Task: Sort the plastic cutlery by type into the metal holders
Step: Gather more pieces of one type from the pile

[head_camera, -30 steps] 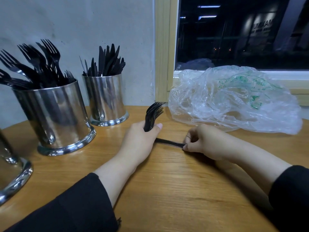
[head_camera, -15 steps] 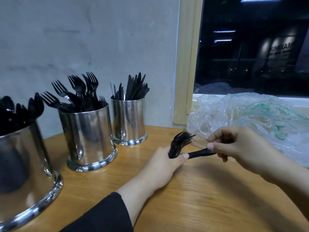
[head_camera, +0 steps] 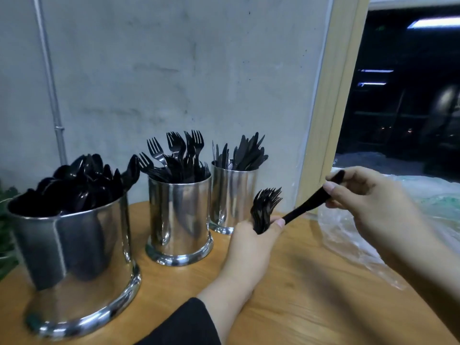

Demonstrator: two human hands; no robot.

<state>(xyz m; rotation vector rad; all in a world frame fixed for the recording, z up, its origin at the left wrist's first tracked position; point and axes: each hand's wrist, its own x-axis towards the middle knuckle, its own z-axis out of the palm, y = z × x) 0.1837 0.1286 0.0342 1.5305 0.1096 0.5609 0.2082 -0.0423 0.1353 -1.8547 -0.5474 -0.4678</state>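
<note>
Head view: you hold one bundle of black plastic forks [head_camera: 293, 212] between both hands above the wooden table [head_camera: 311, 302]. Your left hand [head_camera: 251, 247] grips the bundle just below the tines; your right hand [head_camera: 368, 197] pinches the handle ends. The bundle's long axis runs from lower left, tines up near your left thumb, to upper right at your right fingers. The fork holder [head_camera: 180, 220] stands to the left of the bundle, middle of three, between the spoon holder [head_camera: 74, 265] and the knife holder [head_camera: 232, 197]. Your left hand is the nearer to it. Judgement: the bundle must swing upright, handles down, and travel left. The knife holder stands closest to the tines; risk of misplacement is noted. The plastic bag [head_camera: 373, 250] lies under your right forearm.
</note>
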